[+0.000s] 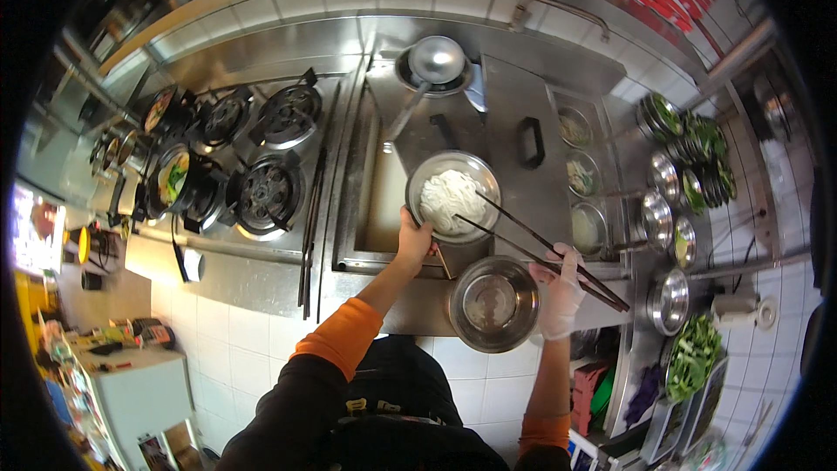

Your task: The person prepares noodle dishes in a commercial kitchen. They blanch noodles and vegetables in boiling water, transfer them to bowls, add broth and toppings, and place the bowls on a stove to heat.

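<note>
Left hand: I've got my left hand [413, 240] clamped on the near rim of the noodle bowl [453, 195], holding it over the sunken well of the steel counter [514, 113].
Right hand: my gloved right hand [561, 290] is closed round a pair of long dark chopsticks [532, 244], tips reaching in at the bowl's right edge.
Noodles: a white heap of noodles [447, 199] sits in the bowl, and I'd say the chopstick tips are touching it, though the view is too small to be sure.
Empty bowl: a second steel bowl [493, 303] waits just in front of me, between my two arms, with nothing in it that I can see.
Progress: by my reading, the noodles are in the first bowl and being worked; none have reached the near bowl, so that part is not yet done.
Toppings: small tubs [580, 176] and bowls of greens [693, 153] stand to the right, none beside the noodle bowl.
Stove: burners [270, 192] on the left, a pot [179, 181] on one; a ladle [434, 61] rests on a pot behind.
</note>
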A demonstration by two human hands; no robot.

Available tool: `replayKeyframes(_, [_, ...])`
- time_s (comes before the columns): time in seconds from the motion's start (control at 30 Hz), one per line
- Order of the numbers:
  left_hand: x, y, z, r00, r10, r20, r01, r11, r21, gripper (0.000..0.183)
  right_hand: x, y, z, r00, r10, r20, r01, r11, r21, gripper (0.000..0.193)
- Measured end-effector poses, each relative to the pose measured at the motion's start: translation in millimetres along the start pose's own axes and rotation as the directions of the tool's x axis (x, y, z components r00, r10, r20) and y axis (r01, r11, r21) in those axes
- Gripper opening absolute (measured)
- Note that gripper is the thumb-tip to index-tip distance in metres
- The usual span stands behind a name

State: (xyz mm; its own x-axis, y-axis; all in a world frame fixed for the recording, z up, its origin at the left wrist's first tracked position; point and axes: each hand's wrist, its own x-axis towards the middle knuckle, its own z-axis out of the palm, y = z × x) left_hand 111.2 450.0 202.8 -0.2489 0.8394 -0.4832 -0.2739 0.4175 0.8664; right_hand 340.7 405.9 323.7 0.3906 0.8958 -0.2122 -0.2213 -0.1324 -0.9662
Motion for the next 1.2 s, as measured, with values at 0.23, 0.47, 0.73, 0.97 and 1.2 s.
replayKeyframes(0.23, [-88.6,28.5,-107.3,0.998,0.055,-0.035,-0.056,0.998,-0.042,0.062,-4.1,52.0,45.9,0.960,0.277,0.040,-0.275,0.908,0.316,0.035])
replayKeyframes(0.47, [-158.8,95.7,-256.9,0.959,0.142,-0.245,-0.206,0.943,-0.261,0.070,-40.6,91.5,132.8,0.643,0.452,0.618,-0.745,0.555,0.369,0.022])
replayKeyframes(0.73, [-165.2,166.6,-440.8,0.774,0.448,-0.448,-0.510,0.860,-0.021,0.072,-168.6,78.7,337.6,0.823,0.015,0.567,0.183,0.939,-0.291,0.035])
replayKeyframes(0.97, [-110.1,212.4,-559.4,0.545,0.682,-0.487,-0.565,0.728,0.388,0.072,-225.3,80.7,495.1,0.808,0.179,0.561,-0.272,0.959,0.085,0.037])
replayKeyframes(1.2, [-67.9,213.5,-597.3,0.431,0.806,-0.405,-0.398,0.573,0.717,0.073,-237.1,99.9,543.6,0.769,0.378,0.516,-0.623,0.624,0.471,0.039])
